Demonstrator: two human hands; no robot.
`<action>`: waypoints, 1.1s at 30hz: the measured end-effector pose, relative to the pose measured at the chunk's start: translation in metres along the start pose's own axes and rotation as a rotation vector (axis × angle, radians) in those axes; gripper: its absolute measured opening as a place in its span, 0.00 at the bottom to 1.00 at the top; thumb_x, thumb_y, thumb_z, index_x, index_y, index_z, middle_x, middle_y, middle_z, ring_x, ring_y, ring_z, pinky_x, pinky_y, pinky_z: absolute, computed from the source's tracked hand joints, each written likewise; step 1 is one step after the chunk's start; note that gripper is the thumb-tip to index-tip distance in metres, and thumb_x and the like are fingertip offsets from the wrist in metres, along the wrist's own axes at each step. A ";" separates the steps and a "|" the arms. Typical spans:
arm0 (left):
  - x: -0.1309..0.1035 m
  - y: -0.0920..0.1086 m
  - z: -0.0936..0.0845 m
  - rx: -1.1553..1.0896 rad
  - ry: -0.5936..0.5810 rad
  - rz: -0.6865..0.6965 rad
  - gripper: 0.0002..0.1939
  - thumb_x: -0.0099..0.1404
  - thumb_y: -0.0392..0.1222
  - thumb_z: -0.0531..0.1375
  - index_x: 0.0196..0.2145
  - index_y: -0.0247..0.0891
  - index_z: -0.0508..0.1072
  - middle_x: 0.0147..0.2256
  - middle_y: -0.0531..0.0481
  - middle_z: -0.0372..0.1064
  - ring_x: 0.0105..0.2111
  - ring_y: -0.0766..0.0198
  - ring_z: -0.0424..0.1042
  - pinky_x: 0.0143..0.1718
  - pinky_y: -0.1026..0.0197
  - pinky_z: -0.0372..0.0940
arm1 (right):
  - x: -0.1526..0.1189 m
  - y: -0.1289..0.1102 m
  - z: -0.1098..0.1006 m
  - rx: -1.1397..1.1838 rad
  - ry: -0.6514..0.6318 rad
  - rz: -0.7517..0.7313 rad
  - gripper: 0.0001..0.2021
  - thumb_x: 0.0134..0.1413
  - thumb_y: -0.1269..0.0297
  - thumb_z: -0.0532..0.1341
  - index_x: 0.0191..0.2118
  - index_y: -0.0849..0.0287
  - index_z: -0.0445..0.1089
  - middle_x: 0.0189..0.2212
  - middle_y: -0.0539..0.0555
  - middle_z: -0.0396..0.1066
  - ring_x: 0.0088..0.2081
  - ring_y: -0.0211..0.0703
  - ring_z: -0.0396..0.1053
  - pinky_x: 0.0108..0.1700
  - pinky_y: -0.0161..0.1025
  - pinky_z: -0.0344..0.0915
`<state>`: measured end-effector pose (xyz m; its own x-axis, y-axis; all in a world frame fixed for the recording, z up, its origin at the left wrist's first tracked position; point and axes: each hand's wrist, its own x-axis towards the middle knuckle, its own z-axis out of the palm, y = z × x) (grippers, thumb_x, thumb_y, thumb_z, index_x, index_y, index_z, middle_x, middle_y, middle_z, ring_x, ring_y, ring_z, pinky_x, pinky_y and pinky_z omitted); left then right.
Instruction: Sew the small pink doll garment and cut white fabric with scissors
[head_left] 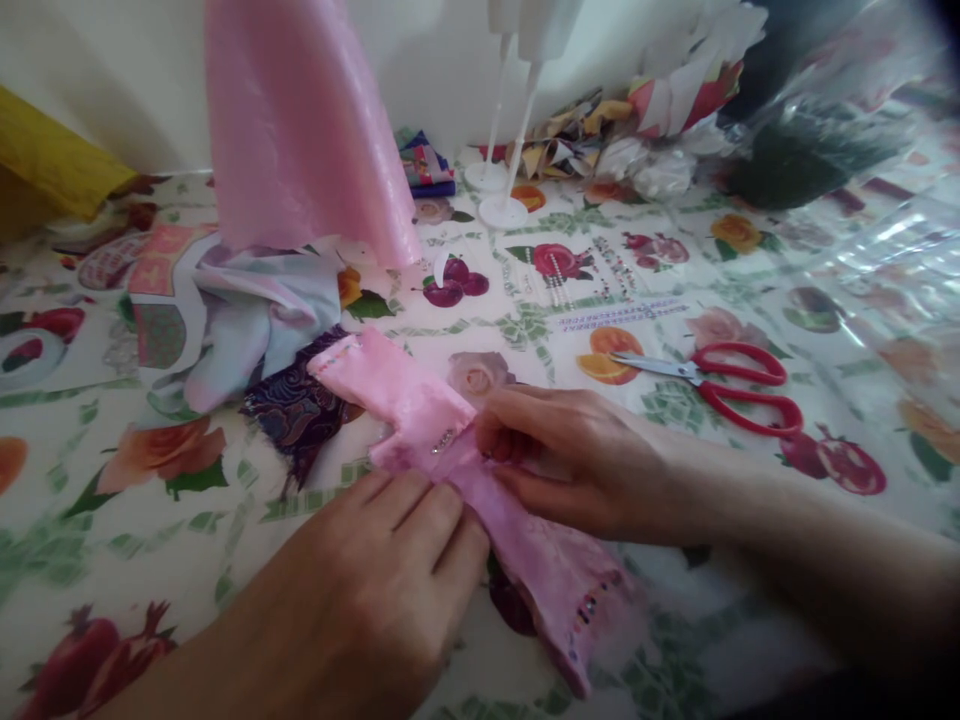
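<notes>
A small pink satin garment point(495, 500), doll-sized, lies spread slantwise on the table in the head view. Tiny beads trim both of its ends, and a short row of clear rhinestones point(442, 441) sits near its middle. My left hand point(375, 580) is closed over the garment's near edge, fingers curled and holding it against the table. Just right of the rhinestones, my right hand point(562, 460) is closed in a pinch over the cloth. What its fingertips hold is hidden. Red-handled scissors point(742, 385) lie partly open beyond my right forearm.
Strips of small beads point(555, 275) lie on the flowered tablecloth point(420, 340). Behind stand white stands point(504, 212) and hanging pink fabric point(300, 130). A dark patterned scrap point(296, 410) and pale crumpled cloth point(262, 310) are left; clear plastic point(892, 260) is right.
</notes>
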<state>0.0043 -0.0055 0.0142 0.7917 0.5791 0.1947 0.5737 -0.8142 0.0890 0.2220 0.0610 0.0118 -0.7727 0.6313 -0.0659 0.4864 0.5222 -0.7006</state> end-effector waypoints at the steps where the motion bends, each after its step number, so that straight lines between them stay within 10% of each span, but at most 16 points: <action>1: 0.000 0.000 0.000 -0.002 0.000 0.001 0.17 0.63 0.27 0.47 0.37 0.34 0.76 0.32 0.43 0.75 0.29 0.55 0.72 0.33 0.50 0.72 | 0.000 0.000 0.000 -0.004 0.001 -0.009 0.05 0.57 0.71 0.57 0.40 0.56 0.65 0.34 0.51 0.68 0.33 0.40 0.65 0.34 0.37 0.61; 15: -0.002 -0.002 0.006 -0.017 0.027 0.010 0.13 0.64 0.28 0.50 0.36 0.34 0.73 0.33 0.43 0.74 0.31 0.55 0.72 0.35 0.50 0.72 | 0.002 -0.001 0.000 0.009 0.017 0.023 0.11 0.58 0.55 0.63 0.39 0.56 0.66 0.32 0.51 0.68 0.31 0.40 0.65 0.31 0.38 0.61; 22: 0.002 -0.003 0.005 -0.063 -0.018 0.003 0.12 0.63 0.28 0.51 0.36 0.33 0.74 0.33 0.41 0.74 0.31 0.52 0.73 0.30 0.50 0.73 | 0.002 0.001 -0.002 0.003 -0.003 -0.027 0.08 0.63 0.73 0.52 0.40 0.60 0.68 0.33 0.51 0.68 0.33 0.37 0.64 0.36 0.37 0.60; 33: 0.001 -0.002 0.002 -0.049 0.004 0.018 0.13 0.62 0.28 0.51 0.36 0.32 0.76 0.33 0.41 0.75 0.29 0.53 0.72 0.29 0.49 0.74 | 0.003 0.004 0.013 -0.060 0.083 -0.002 0.02 0.62 0.70 0.56 0.39 0.60 0.66 0.33 0.50 0.65 0.32 0.36 0.61 0.33 0.36 0.58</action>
<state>0.0044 -0.0038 0.0125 0.8010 0.5641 0.2005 0.5481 -0.8257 0.1333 0.2161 0.0581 -0.0001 -0.7389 0.6739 -0.0036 0.5099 0.5556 -0.6567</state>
